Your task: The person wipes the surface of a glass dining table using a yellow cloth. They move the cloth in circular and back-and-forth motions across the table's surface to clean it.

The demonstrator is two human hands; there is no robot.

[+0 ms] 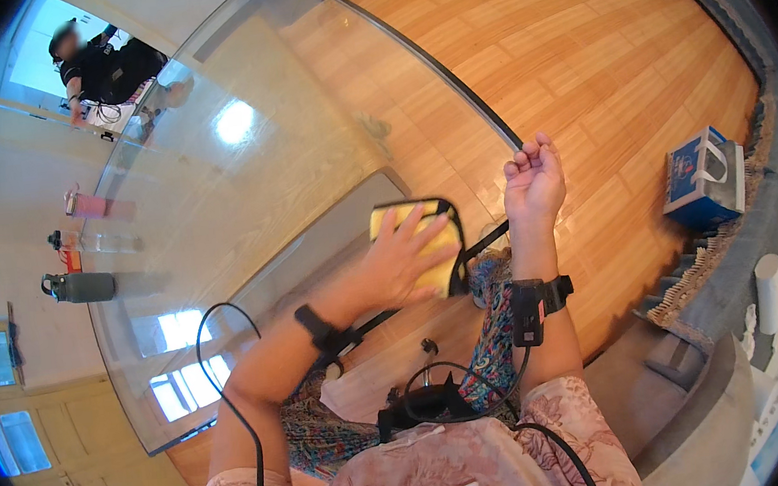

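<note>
A yellow cloth with a dark border lies on the glass tabletop near its front edge. My left hand is spread flat over the cloth, slightly blurred, with the fingers apart. To its right, my right hand is palm up at the corner of the table's dark edge, fingers curled; whether they grip the edge cannot be told. Both wrists wear black straps with devices, and a cable runs from each.
At the left stand a pink cup, a clear bottle and a dark green bottle. A person is beyond the table. A blue and white bag stands on the wooden floor beside a cloth-covered sofa.
</note>
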